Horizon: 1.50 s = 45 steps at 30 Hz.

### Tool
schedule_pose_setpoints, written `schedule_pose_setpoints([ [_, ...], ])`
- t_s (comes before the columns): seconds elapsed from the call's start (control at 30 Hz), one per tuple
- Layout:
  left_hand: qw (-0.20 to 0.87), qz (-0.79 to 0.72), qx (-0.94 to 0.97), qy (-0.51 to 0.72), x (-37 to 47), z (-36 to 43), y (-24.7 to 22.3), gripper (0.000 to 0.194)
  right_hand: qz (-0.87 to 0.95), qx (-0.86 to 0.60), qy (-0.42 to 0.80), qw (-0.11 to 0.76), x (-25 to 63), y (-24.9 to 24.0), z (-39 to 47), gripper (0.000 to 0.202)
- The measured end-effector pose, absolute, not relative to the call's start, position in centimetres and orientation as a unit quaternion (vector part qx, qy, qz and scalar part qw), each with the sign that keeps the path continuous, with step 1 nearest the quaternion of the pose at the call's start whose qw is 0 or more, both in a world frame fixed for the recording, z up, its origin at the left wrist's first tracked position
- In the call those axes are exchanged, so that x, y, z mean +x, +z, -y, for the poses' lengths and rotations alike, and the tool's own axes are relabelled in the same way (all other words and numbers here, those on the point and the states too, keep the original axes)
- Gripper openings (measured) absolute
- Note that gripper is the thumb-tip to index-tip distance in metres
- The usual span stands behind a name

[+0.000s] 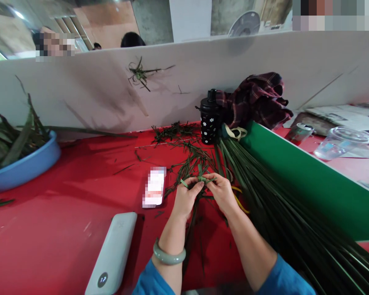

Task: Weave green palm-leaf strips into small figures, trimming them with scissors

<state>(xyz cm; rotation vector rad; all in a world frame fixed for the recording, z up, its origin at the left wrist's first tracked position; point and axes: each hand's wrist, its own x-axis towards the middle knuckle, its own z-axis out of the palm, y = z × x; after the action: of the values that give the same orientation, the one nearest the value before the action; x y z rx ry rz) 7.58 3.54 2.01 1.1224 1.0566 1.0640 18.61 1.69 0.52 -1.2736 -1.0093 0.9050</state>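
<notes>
Hands, head view: left hand [186, 197] and right hand [222, 191] close together, fingertips pinching the leaf knot [201, 179];
Leaf knot: between both hands, over the red table [80, 172]; neither hand nearer;
Leaf ends [184, 184]: long axis crosswise; one points away

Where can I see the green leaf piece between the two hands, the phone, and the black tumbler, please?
Green leaf piece [201, 179]: head view, on its middle.
Phone [154, 188]: head view, on its bright screen.
Black tumbler [208, 123]: head view, on its flower-patterned side.
</notes>
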Motion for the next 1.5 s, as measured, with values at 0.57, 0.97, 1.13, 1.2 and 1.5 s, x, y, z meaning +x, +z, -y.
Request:
schedule_pose_setpoints([
  [0.57,0.657,-0.416,0.472,0.415,7.2,-3.7,1.8,0.026,0.524,-0.623,0.301,0.497,19.7,1.6,-1.5,0.018],
  [0.97,0.621,-0.439,0.491,0.424,7.0,-4.1,1.3,0.023,0.532,-0.621,0.303,0.49,19.6,1.5,-1.7,0.019],
  [1.13,0.589,-0.443,0.391,0.551,6.7,-5.2,0.4,0.029,0.518,-0.611,0.298,0.519,19.1,0.8,-1.6,0.02],
  [1.2,0.585,-0.447,0.363,0.571,6.6,-5.5,0.5,0.031,0.551,-0.601,0.324,0.48,18.5,0.8,-1.3,0.019],
  [1.5,0.515,-0.496,0.335,0.613,6.2,-5.3,1.3,0.031,0.663,-0.606,0.314,0.308,15.6,0.9,-0.2,0.017],
])
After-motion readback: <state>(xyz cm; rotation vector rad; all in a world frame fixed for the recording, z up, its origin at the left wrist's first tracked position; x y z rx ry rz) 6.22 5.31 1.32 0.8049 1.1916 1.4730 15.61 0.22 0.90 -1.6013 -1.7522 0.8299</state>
